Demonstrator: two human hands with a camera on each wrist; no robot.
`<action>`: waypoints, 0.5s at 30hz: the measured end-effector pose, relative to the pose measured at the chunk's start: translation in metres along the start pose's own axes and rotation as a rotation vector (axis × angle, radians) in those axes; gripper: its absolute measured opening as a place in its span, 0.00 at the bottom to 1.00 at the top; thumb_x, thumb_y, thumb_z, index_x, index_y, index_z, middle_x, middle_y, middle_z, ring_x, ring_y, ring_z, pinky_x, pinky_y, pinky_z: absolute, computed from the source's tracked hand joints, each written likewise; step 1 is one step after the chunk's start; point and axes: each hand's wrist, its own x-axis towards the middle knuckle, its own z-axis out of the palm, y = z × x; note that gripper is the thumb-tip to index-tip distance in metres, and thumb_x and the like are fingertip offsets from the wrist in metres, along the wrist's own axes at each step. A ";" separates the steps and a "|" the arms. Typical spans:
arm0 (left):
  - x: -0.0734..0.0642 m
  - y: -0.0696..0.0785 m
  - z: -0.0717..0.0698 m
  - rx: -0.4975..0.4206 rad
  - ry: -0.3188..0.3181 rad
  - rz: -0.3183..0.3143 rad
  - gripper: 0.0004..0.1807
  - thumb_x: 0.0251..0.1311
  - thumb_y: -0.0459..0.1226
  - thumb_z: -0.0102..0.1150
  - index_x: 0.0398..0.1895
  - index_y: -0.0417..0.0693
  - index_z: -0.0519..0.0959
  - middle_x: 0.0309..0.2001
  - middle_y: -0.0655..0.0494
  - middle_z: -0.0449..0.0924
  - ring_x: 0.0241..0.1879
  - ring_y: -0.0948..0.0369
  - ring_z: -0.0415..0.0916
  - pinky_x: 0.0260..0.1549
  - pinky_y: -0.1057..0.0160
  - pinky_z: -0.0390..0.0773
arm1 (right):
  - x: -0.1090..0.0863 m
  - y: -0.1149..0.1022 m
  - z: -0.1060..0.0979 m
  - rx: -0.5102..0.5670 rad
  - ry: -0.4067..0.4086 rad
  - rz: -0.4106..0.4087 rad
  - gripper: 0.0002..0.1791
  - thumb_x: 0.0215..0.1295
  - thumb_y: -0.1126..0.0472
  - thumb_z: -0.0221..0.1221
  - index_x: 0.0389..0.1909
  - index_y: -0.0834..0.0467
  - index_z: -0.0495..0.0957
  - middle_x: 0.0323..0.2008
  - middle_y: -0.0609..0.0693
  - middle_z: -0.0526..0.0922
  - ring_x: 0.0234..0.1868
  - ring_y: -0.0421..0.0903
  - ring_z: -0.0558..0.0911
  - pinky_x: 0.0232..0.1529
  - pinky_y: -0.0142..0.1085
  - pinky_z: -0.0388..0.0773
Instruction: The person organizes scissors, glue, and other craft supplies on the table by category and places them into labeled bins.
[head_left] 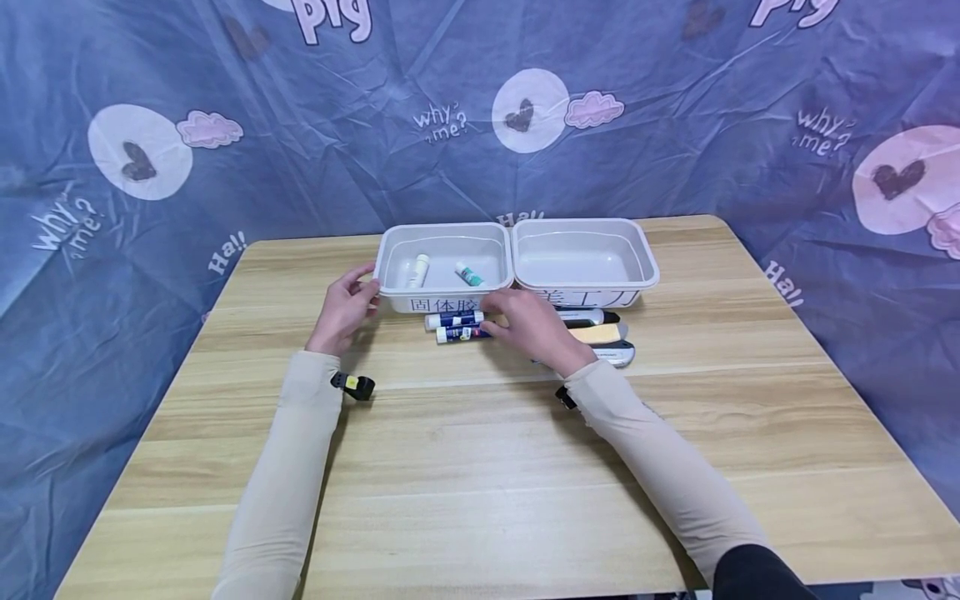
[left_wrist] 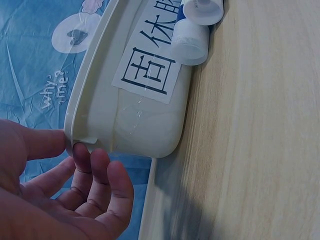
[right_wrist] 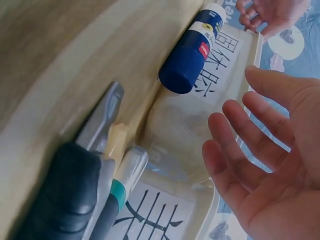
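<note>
Your right hand [head_left: 528, 327] holds nothing, fingers apart beside two blue glue sticks [head_left: 455, 320] on the counter [head_left: 465, 467]; your left hand [head_left: 343, 310] pinches the rim of the left bin [head_left: 397, 301]. Best grip one stick mid-barrel while bracing that bin. Its label [head_left: 442, 306] reads "固体胶"; the right bin [head_left: 649, 275] reads "美工刀", partly covered.

Two bins [head_left: 442, 250], four glue sticks [head_left: 454, 320], three knives [head_left: 597, 334]

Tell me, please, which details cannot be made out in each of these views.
Head: parts of the knives, hidden behind the right hand.
Head: print on the green tube, too small.
Left wrist: the far end of the label, cut off by the top edge.
Right wrist: the end of the black handle, cut off by the bottom edge.
</note>
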 end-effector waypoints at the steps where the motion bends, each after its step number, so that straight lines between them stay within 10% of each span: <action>1: 0.000 0.000 0.000 0.001 0.000 -0.001 0.26 0.78 0.37 0.50 0.76 0.51 0.66 0.41 0.56 0.74 0.44 0.55 0.77 0.47 0.59 0.82 | 0.000 0.000 0.001 0.001 -0.003 -0.004 0.18 0.67 0.55 0.68 0.53 0.58 0.84 0.51 0.52 0.88 0.49 0.49 0.86 0.56 0.47 0.81; 15: 0.001 -0.001 0.000 0.002 0.000 -0.001 0.26 0.78 0.37 0.50 0.77 0.51 0.66 0.41 0.57 0.74 0.44 0.56 0.76 0.49 0.56 0.81 | -0.001 -0.002 0.010 -0.020 -0.078 -0.008 0.12 0.67 0.58 0.68 0.48 0.57 0.85 0.49 0.51 0.87 0.49 0.49 0.85 0.54 0.44 0.82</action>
